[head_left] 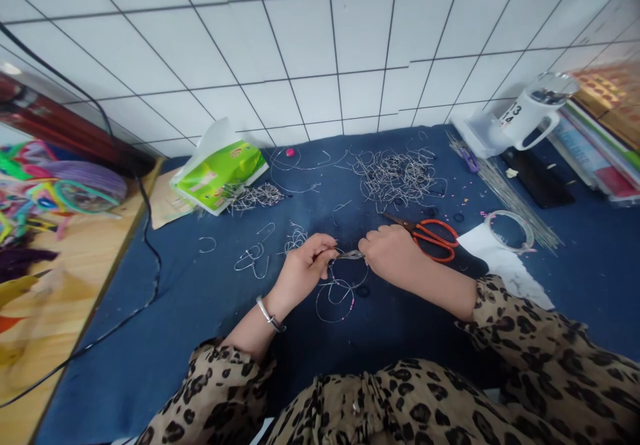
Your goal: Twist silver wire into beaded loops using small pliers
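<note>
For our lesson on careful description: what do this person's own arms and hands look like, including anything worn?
Both arms wear loose leopard-print sleeves, tan with black spots: the left sleeve and the right sleeve. Both stop short of the wrists. A silver bangle sits on the left wrist. The left hand and right hand are ungloved.

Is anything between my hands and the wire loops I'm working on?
Nothing visible. The left hand and right hand meet at the top of the wire loops; the scissors lie just beyond the right hand.
</note>
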Action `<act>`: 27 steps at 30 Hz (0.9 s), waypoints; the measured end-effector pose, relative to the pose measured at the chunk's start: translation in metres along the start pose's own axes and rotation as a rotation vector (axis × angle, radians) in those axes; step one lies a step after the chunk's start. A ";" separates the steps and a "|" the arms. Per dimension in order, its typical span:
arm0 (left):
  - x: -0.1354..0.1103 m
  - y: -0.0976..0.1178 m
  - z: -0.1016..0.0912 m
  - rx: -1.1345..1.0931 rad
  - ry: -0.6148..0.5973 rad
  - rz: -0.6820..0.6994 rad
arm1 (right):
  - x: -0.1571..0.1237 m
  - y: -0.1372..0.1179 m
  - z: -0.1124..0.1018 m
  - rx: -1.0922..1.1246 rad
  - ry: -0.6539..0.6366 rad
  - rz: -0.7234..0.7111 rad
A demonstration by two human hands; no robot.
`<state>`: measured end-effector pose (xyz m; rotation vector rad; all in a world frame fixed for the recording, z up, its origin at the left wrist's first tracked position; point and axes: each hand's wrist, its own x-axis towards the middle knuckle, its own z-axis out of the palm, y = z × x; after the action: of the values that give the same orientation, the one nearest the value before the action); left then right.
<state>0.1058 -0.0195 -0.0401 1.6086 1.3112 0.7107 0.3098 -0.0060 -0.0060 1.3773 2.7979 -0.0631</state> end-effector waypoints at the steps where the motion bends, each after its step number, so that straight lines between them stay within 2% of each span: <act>1: 0.000 0.000 0.000 -0.008 -0.011 0.007 | 0.000 0.000 0.000 0.000 0.006 -0.002; 9: -0.001 0.001 0.005 0.065 0.036 0.024 | -0.002 -0.002 0.003 -0.006 0.013 -0.010; 21: -0.002 0.006 0.007 0.322 0.060 0.217 | 0.003 -0.005 -0.008 0.000 -0.093 0.025; 23: -0.002 0.006 0.008 0.297 0.054 0.194 | 0.003 -0.005 -0.006 0.000 -0.093 0.033; 27: -0.002 0.003 0.006 0.117 0.067 0.059 | 0.001 -0.001 -0.002 -0.009 -0.033 0.023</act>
<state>0.1121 -0.0234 -0.0399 1.7357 1.3803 0.7414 0.3085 -0.0056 -0.0039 1.3939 2.7519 -0.0724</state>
